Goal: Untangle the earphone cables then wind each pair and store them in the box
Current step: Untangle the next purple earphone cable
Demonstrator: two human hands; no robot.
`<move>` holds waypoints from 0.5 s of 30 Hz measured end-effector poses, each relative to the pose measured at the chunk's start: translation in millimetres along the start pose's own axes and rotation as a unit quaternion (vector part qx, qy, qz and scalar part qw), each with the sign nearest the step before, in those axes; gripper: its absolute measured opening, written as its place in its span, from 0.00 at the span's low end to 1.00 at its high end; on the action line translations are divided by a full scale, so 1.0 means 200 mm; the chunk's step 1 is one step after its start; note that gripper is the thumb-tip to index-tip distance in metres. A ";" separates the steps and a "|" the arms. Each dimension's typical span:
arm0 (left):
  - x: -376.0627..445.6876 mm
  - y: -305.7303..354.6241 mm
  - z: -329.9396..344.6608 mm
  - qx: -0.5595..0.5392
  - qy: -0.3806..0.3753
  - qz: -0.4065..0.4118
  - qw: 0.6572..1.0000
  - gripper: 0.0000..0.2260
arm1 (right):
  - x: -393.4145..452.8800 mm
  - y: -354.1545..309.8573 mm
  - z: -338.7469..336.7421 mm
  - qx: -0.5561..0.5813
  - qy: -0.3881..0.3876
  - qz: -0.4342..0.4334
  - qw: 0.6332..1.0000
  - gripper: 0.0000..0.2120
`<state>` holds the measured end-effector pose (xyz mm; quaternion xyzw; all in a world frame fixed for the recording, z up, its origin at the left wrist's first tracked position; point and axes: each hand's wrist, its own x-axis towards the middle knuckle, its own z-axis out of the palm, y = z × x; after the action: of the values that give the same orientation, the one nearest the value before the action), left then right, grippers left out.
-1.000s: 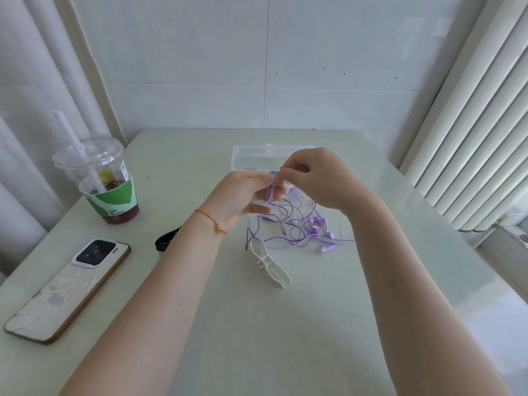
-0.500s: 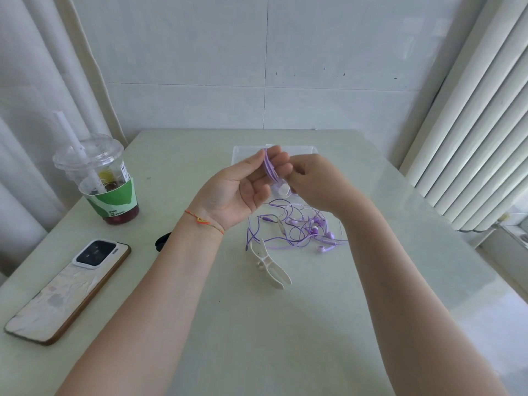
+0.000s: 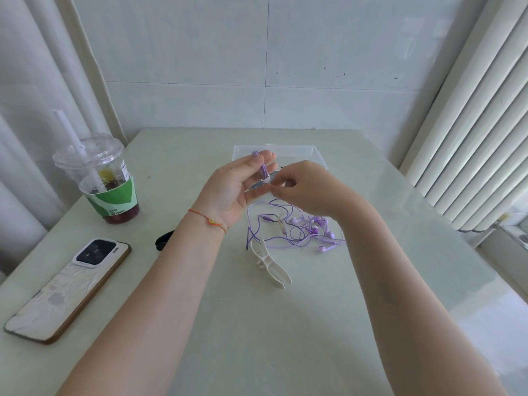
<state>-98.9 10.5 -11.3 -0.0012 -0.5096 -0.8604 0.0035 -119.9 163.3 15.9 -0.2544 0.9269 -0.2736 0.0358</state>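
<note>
My left hand is raised palm up over the table and pinches a wound bundle of purple earphone cable between thumb and fingers. My right hand is just to the right of it, fingers curled, pinching the bundle's lower end where a small white piece shows. Below both hands a loose tangle of purple earphones lies on the table. The clear plastic box sits behind the hands, partly hidden by them.
A white forked cable winder lies in front of the tangle. At the left stand a lidded drink cup with a straw, a phone lying face down and a small black object. A ribbed radiator lines the right side.
My left hand has turned palm up and lifted the wound bundle. My right hand has slid from the bundle's top to its lower end.
</note>
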 end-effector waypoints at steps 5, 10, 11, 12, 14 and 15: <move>0.00 -0.01 0.00 0.172 0.023 0.014 0.985 0.07 | 0.00 0.01 -0.03 -0.003 0.033 0.008 0.999 0.08; -0.02 -0.02 0.04 0.308 -0.033 -0.013 0.951 0.11 | 0.00 0.01 -0.04 0.018 0.060 -0.004 0.998 0.06; -0.03 -0.01 0.05 0.317 -0.049 -0.022 0.947 0.12 | 0.00 0.02 -0.05 0.023 0.065 -0.002 0.998 0.06; -0.03 -0.01 0.05 0.311 -0.062 -0.032 0.948 0.14 | 0.00 0.02 -0.05 0.030 0.073 -0.001 0.997 0.05; -0.04 0.00 0.04 0.275 -0.091 -0.054 0.956 0.15 | -0.01 0.04 -0.07 0.043 0.090 -0.006 0.995 0.05; -0.04 0.00 0.03 0.257 -0.104 -0.063 0.959 0.15 | -0.01 0.04 -0.08 0.047 0.098 -0.010 0.994 0.04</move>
<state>-91.7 15.0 -8.3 -0.0575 -0.7104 -0.6938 -0.1030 -126.2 177.9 24.9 -0.2337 0.9095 -0.3407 -0.0460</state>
